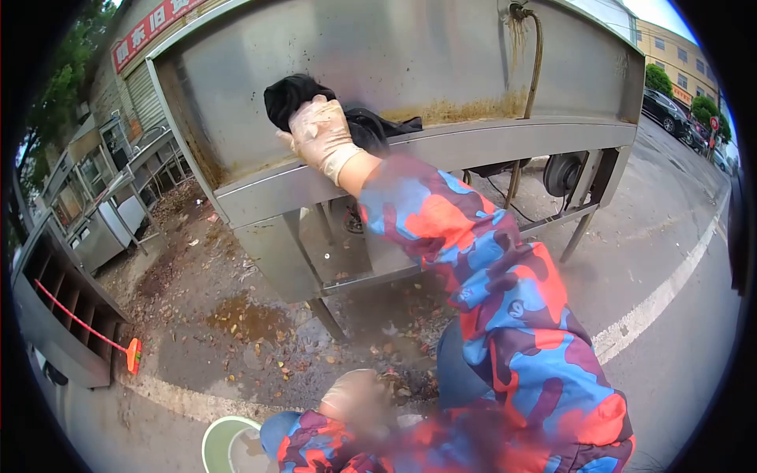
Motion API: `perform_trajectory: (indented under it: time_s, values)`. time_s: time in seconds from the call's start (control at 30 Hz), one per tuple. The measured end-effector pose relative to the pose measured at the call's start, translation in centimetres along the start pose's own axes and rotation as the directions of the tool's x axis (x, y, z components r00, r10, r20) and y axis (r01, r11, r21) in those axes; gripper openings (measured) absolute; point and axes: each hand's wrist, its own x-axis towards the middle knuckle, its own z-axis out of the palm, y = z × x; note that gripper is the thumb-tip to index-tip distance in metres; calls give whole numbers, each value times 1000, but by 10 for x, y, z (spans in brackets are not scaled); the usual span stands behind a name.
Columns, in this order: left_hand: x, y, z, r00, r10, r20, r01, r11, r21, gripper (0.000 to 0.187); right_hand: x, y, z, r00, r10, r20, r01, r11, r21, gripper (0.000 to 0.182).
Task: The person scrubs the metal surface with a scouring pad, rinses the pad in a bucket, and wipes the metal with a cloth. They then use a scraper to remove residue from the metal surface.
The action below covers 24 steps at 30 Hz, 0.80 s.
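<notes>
My right hand, in a pale translucent glove, is closed on a black cloth and presses it against the stained metal panel of a stainless steel stand. Part of the cloth trails right along the ledge. A camouflage sleeve in red, blue and purple covers that arm. Low in the view, my left hand rests near my knee; motion smears it, so its fingers cannot be made out. Beside it stands a light green bucket with greyish liquid inside.
A hose hangs down the panel at right. Metal legs and a lower bar carry the stand. Wet ground with scattered leaves and a puddle lies below. At left are a metal cabinet, an orange broom and more metal furniture. Cars stand far right.
</notes>
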Motion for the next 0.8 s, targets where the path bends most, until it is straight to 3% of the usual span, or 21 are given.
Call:
perform_trajectory:
  time_s: [0.1,0.13,0.2,0.23,0.27,0.33,0.37,0.4,0.47,0.5,0.53,0.57,0.63,0.67,0.73,0.8]
  values:
    - [10,-8,-1,985,-108,131,116,991,-61,27,20,-19,11,980,-170,-104,167,985,-37,38]
    - [10,-8,-1,985,-111,128,120,991,-61,27,20,-10,6,981,-173,-84,171,985,-32,36]
    - [12,-8,-1,983,-171,73,177,980,-93,32,16,31,1,958,-149,-246,117,983,-143,31]
    - [10,-14,9,990,-143,-20,139,982,-127,38,15,63,5,896,-95,-433,54,993,-104,32]
    - [8,-18,10,989,-144,-28,139,981,-137,38,10,96,-6,861,-1,-509,6,1000,9,32]
    - [-4,-22,9,999,28,-41,-32,995,-97,42,1,173,-5,782,68,-619,-185,975,-127,39]
    - [-9,-4,-16,996,-84,0,83,981,-173,47,-6,209,-6,763,191,-618,-304,949,-82,38]
    - [-15,2,-34,996,-84,-5,81,980,-180,47,-13,243,-3,707,283,-648,-444,891,-96,41]
    - [-23,9,-57,978,-161,130,186,960,-210,55,-16,286,6,591,540,-599,-537,818,208,48]
    - [-26,10,-63,977,-153,145,182,960,-213,62,-12,277,3,597,535,-598,-531,822,206,48]
    - [-26,11,-67,978,-154,140,182,959,-219,62,-5,259,-4,771,389,-504,-519,843,-144,53]
    - [-26,11,-69,965,-187,183,226,950,-217,51,2,237,-6,903,269,-336,-408,783,-470,57]
    - [-25,9,-68,946,-233,223,281,936,-213,40,29,166,4,847,305,-436,-488,772,-407,73]
    - [-23,7,-63,954,-205,218,249,948,-201,41,42,129,1,822,284,-494,-445,862,-243,76]
    - [-16,3,-54,961,-180,212,220,958,-185,41,57,68,-2,877,198,-439,-273,956,-113,79]
    - [-8,-3,-42,947,-161,277,214,961,-173,44,52,18,-2,937,-30,-349,1,997,-82,78]
